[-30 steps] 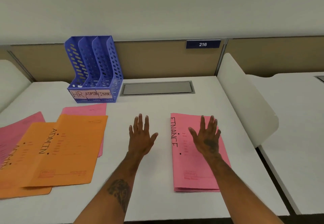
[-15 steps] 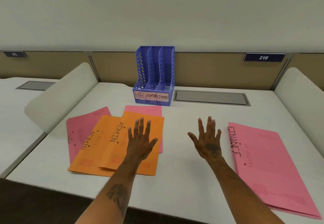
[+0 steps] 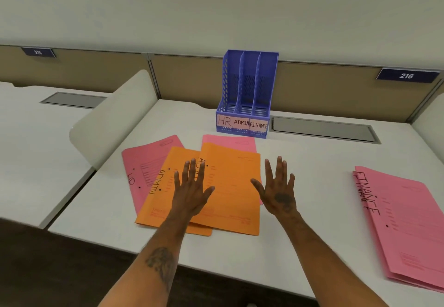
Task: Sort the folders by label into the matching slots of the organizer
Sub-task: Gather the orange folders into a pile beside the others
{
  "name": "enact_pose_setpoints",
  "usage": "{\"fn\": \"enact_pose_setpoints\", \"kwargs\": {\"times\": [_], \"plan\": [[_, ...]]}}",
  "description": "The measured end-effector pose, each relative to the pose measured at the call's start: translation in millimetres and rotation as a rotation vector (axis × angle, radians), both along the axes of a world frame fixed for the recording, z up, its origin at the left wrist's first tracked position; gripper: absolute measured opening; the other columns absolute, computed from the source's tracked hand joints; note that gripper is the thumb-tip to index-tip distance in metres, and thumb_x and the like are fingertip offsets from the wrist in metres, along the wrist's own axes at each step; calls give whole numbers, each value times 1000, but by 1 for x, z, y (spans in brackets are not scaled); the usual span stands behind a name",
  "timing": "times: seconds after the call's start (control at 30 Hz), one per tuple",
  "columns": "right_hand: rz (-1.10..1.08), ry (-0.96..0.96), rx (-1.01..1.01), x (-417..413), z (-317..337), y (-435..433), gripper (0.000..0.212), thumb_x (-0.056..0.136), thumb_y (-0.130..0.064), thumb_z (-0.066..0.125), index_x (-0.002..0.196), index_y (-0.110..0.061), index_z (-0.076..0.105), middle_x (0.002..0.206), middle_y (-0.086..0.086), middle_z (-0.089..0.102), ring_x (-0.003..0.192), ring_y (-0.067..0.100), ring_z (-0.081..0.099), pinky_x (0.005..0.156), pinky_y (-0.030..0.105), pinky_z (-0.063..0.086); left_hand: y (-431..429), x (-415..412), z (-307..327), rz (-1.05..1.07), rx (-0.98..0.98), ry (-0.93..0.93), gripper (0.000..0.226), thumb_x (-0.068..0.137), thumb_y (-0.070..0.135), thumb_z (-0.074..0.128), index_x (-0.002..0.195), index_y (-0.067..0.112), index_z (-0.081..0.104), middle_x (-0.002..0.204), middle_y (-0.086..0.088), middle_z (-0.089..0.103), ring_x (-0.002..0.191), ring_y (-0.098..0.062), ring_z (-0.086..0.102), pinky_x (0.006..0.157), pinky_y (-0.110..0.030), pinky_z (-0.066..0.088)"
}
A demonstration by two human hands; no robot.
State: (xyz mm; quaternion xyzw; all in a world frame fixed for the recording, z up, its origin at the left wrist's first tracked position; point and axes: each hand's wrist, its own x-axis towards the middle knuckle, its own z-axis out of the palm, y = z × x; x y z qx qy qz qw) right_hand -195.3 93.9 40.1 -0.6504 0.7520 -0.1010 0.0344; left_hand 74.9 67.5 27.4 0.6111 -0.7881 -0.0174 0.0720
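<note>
Spreading all fingers [image 3: 192, 169] wide, a person holds the left hand [image 3: 191, 192] palm-down over a fanned pile of folders, gripping nothing; whether it touches the paper cannot be told. Just to the side, the right hand [image 3: 280, 192] is equally splayed and empty, above the pile's right edge and bare table [image 3: 312, 213]. Two orange folders [image 3: 230, 186] marked ADMIN lie on top, overlapping; the nearer corners stop short of the table's front edge. Beneath them, one pink folder [image 3: 144, 160] marked HR pokes out at left, and a second pink folder [image 3: 228, 142], its label hidden, shows at the back. A pink FINANCE stack [image 3: 408, 222] sits well apart at right, running toward the front edge; its count is unclear. Open tabletop separates the pile from that stack. Behind the pile, against the rear partition, stands one blue organizer [image 3: 247, 90] with three slots, tagged HR, ADMIN and FINANCE, all holding nothing. A curved white divider [image 3: 113, 119] bounds the table on the left
</note>
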Motion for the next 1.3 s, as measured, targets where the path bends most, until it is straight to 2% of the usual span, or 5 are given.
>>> {"fn": "enact_pose_setpoints", "kwargs": {"times": [0.5,0.73,1.0,1.13,1.3], "plan": [[111,-51,205,19,-72,-51,85,90,-71,14,147,-12,36,155,23,25,137,43,34,94,61,44,-45,2,-29,186,373,144,89,94,60,45,157,16,0,165,-12,1,151,-32,2,117,-53,22],[115,-13,317,33,-93,-35,110,65,-79,-27,154,-21,0,160,16,-12,148,34,-5,116,55,10,-59,2,-29,430,534,460,88,92,47,61,155,9,14,154,-20,24,141,-40,21,110,-52,29],[-8,-4,400,58,-88,-30,116,55,-77,-37,153,-22,-10,160,12,-16,148,31,-11,117,53,1,-66,17,-20,375,640,798,56,86,29,73,135,14,50,134,-8,60,121,-30,56,100,-40,47],[-101,-123,411,63,-66,-36,92,77,-76,-8,154,-26,4,161,10,-10,148,29,-7,117,55,1,-80,30,-5,308,683,976,69,83,36,74,143,23,43,138,-6,55,111,-29,62,89,-49,56],[-396,-566,237,60,-31,-51,84,88,-69,36,153,-24,8,161,11,8,146,34,15,115,56,20,-94,49,29,204,700,1151,42,97,22,61,132,35,43,109,6,66,81,-14,70,57,-26,56]]}}
